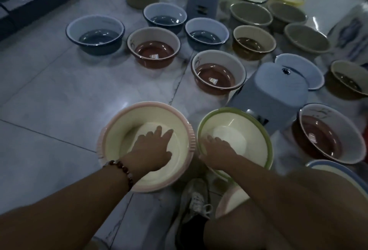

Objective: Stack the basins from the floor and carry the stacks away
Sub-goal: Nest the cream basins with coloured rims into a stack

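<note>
Left hand (152, 150): fingers (166, 134) spread flat, gripping nothing; pressing the floor of the pink-rimmed basin (111, 130)
Right hand (218, 150): fingers (209, 137) loosely open, resting inside the green-rimmed basin (264, 136); nothing clasped
Basins: rims touching, just beside each other between the hands
Advice: hook fingers over one near rim; lift level; nest squarely into its neighbour

Dim, soft focus; glare patches on floor tiles (127, 102); wide-angle edge bending.
</note>
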